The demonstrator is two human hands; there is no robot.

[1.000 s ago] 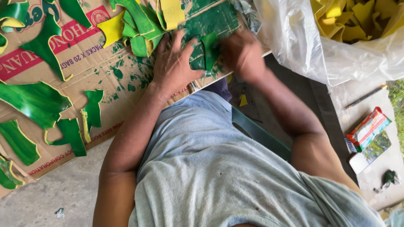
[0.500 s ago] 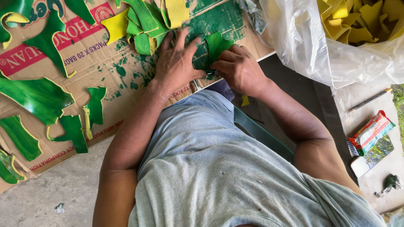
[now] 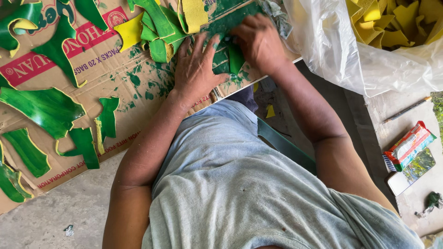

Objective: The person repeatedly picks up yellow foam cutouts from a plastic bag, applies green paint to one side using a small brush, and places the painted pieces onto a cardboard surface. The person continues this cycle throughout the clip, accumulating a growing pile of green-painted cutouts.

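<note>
My left hand (image 3: 196,67) lies flat with its fingers spread on the green-smeared cardboard sheet (image 3: 115,74), its fingertips on a small green leaf-shaped piece (image 3: 234,59). My right hand (image 3: 259,40) sits just to the right, fingers curled down over the same piece and the dark green patch (image 3: 233,18) beneath it. What its fingertips do is hidden. A heap of green and yellow cut pieces (image 3: 159,27) lies just beyond my left hand.
More painted green pieces (image 3: 44,106) lie spread over the cardboard at the left. A clear plastic bag (image 3: 332,50) holding yellow pieces (image 3: 392,23) is at the upper right. A pencil (image 3: 406,109), a red packet (image 3: 410,144) and a green chair edge (image 3: 286,147) are at the right.
My right hand slid back toward me, then forward again over the small green piece. My left hand stayed flat in about the same spot.
</note>
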